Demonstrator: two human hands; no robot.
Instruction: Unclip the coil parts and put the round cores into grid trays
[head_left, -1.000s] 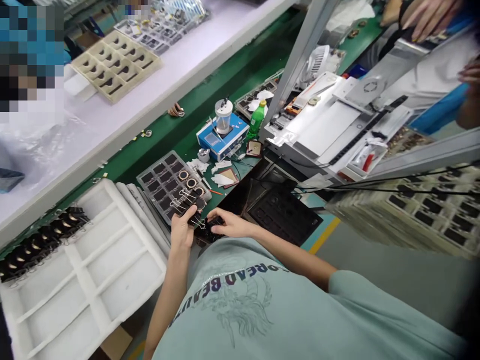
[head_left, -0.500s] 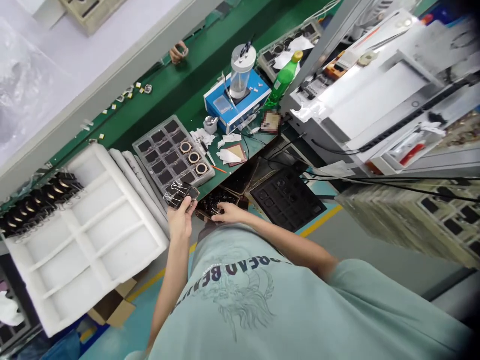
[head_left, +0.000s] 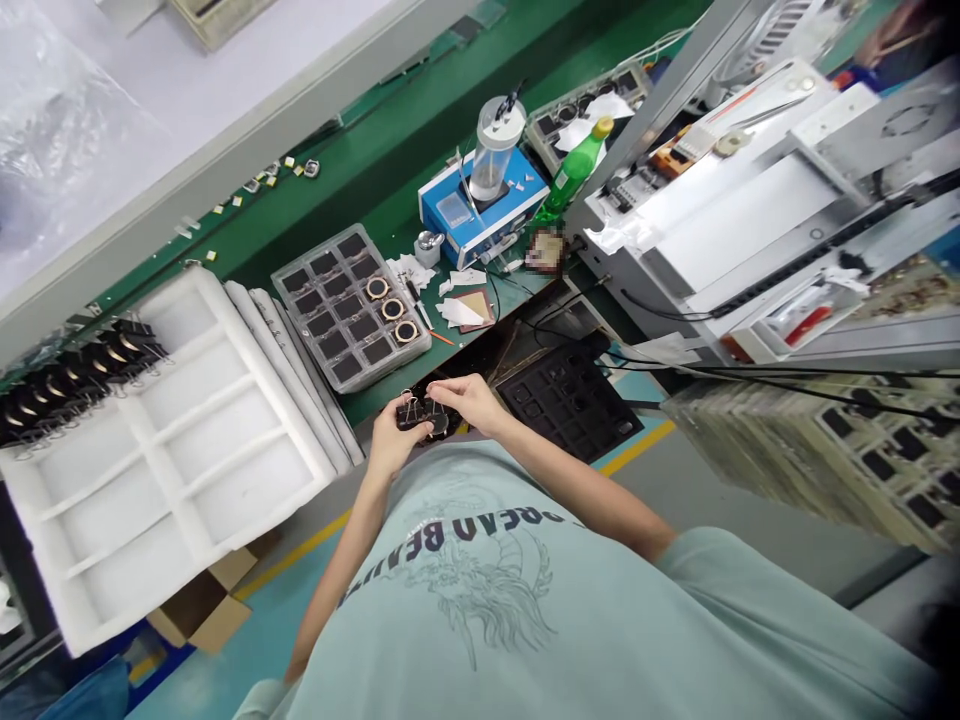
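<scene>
My left hand (head_left: 396, 440) is closed on a black watch-like piece (head_left: 437, 424) with a round end and wire-handled binder clips on it, held in front of my shirt. The fingers of my right hand (head_left: 472, 400) are pinched at a binder clip (head_left: 435, 406) on the same piece. Just beyond my hands, on the green bench, lies a clear compartment tray (head_left: 341, 375) of dark squares, several with round gold-rimmed parts. A dark box of black clips below my hands is mostly hidden.
White foam trays (head_left: 150, 440) stand at the left, with a row of clipped black pieces (head_left: 82, 380) along one edge. On the bench are a blue machine (head_left: 457, 225) and a green bottle (head_left: 577, 170). A black tray (head_left: 562, 400) and stacked trays (head_left: 810, 450) lie right.
My left hand has moved right and down with the black piece. My right hand has come up out of the box of clips to meet it. Another person's hand at the back is gone from view.
</scene>
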